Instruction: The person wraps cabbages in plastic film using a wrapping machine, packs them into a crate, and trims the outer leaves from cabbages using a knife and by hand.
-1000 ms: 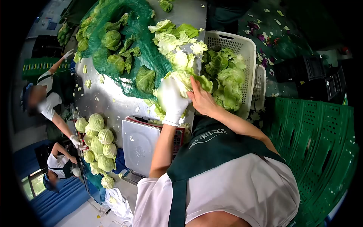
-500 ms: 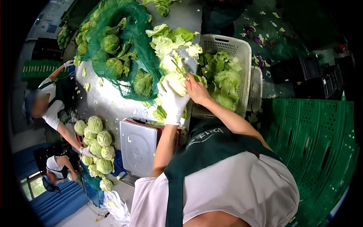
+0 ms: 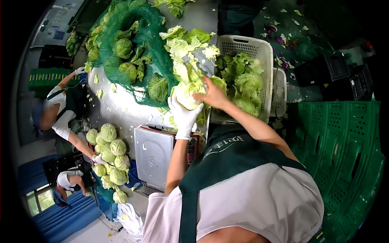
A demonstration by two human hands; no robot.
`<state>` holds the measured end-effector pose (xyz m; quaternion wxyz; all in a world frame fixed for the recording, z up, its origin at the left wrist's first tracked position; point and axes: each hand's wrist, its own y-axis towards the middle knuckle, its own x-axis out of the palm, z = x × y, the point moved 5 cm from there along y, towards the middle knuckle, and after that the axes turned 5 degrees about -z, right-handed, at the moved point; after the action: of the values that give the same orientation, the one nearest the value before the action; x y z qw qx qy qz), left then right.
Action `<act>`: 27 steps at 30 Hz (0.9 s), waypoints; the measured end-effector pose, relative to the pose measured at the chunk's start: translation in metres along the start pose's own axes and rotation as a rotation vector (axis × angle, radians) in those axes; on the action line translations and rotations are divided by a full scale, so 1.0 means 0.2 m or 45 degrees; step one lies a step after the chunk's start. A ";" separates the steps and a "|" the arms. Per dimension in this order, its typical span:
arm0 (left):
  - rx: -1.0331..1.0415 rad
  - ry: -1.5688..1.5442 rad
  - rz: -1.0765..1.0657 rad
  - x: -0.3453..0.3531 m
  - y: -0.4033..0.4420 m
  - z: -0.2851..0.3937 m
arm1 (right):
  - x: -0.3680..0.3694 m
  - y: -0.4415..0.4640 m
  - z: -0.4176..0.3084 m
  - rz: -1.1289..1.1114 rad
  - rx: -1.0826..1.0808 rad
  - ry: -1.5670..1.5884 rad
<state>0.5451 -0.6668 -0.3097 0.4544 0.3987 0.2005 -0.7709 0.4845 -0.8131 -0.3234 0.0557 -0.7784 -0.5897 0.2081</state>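
Note:
My left hand [image 3: 185, 117], in a white glove, is wrapped round the lower left side of a pale cabbage [image 3: 187, 96]. My bare right hand [image 3: 212, 94] is on the cabbage's right side, its fingers bent; whether a knife is in it cannot be made out. Loose cabbage leaves [image 3: 182, 46] lie on the metal table [image 3: 121, 109] just beyond. To the right, a white crate [image 3: 265, 73] holds green leaves [image 3: 247, 83], close to my right hand.
A green net [image 3: 111, 65] with cabbages lies at the upper left. A scale [image 3: 154, 156] stands left of my forearm, beside piled cabbages [image 3: 117, 148]. Two people work at the left. Green crates [image 3: 336, 150] stand at the right; black crates [image 3: 324, 73] sit behind.
My right hand has shifted from the cabbage's upper edge onto its right side, fingers more bent. The knife blade seen half a second ago is no longer distinct. The co-worker's gloved hand stays at the piled cabbages.

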 end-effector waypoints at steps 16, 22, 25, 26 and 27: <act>-0.772 -1.756 -0.314 0.00 -0.13 -0.23 | -0.40 0.13 0.66 0.512 0.349 -0.573; -0.887 -2.028 -0.363 0.03 -0.14 -0.08 | -0.41 -0.04 0.21 0.419 0.042 -0.393; -1.012 -2.037 -0.252 0.08 -0.15 0.00 | -0.11 -0.13 -0.13 -0.051 0.044 -0.360; -1.073 -2.103 -0.234 0.10 -0.16 0.02 | -0.02 -0.13 -0.11 0.069 -0.138 -0.364; -0.995 -2.189 -0.308 0.13 -0.15 0.04 | 0.07 -0.12 -0.05 0.188 -0.321 -0.364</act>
<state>0.5090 -0.6700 -0.3274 0.4646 -0.5086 0.0811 -0.7204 0.4692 -0.7903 -0.3107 -0.1418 -0.7828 -0.5542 0.2447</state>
